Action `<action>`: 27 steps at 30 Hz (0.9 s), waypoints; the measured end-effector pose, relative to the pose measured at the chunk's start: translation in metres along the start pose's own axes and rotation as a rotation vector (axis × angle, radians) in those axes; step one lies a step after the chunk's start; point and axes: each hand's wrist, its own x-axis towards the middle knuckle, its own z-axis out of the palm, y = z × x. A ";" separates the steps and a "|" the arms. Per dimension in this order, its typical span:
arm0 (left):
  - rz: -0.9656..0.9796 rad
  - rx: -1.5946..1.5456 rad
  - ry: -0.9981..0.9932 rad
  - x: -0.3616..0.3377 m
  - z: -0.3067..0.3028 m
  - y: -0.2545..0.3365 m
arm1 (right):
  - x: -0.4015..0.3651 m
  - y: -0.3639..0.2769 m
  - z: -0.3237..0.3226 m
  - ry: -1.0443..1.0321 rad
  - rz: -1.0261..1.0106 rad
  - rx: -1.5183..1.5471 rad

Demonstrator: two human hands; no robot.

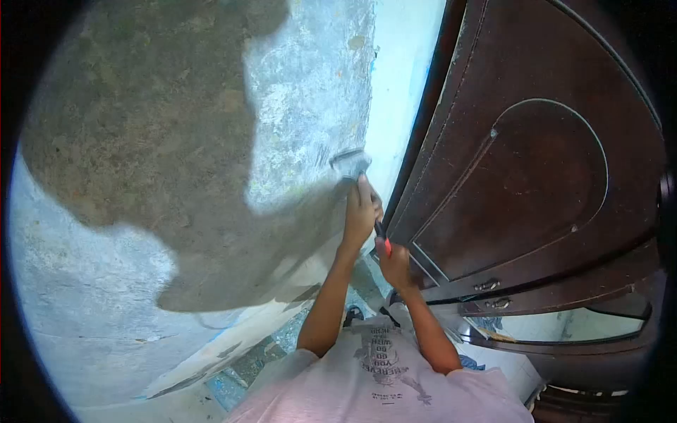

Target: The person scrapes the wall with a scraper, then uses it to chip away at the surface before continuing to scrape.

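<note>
My left hand (361, 211) presses on the back of a wide scraper blade (350, 163), which lies flat against the wall (296, 92). Just below it, my right hand (395, 264) is closed around the scraper's red and black handle (385, 243). The blade sits at the edge of a pale, scraped blue patch, close to the wall's right-hand corner. A large bare grey plaster area (141, 127) spreads to the left of the tool. Both forearms reach up from my light printed shirt (381, 374).
A dark brown wooden door (536, 169) with a curved moulding stands right next to the hands, with two metal latches (488, 285) low on it. Pale blue painted wall (77, 310) continues at the lower left. Patchy floor (247, 366) shows below.
</note>
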 end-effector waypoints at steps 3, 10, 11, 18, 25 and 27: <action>-0.035 -0.022 0.012 0.000 -0.007 -0.018 | 0.000 0.012 0.004 0.005 0.007 -0.034; -0.070 -0.037 0.033 0.003 0.012 0.022 | 0.015 -0.009 -0.009 -0.078 0.150 0.066; -0.029 0.019 0.059 0.001 0.007 0.006 | 0.007 0.000 -0.005 -0.077 0.110 0.018; -0.125 -0.064 0.108 -0.002 0.010 -0.004 | 0.003 0.001 -0.010 -0.140 0.202 -0.026; -0.047 0.020 0.095 0.004 0.009 -0.003 | 0.006 0.005 -0.001 -0.043 -0.036 -0.053; -0.039 0.011 0.110 0.006 0.016 -0.001 | 0.003 0.002 -0.008 -0.128 0.173 -0.032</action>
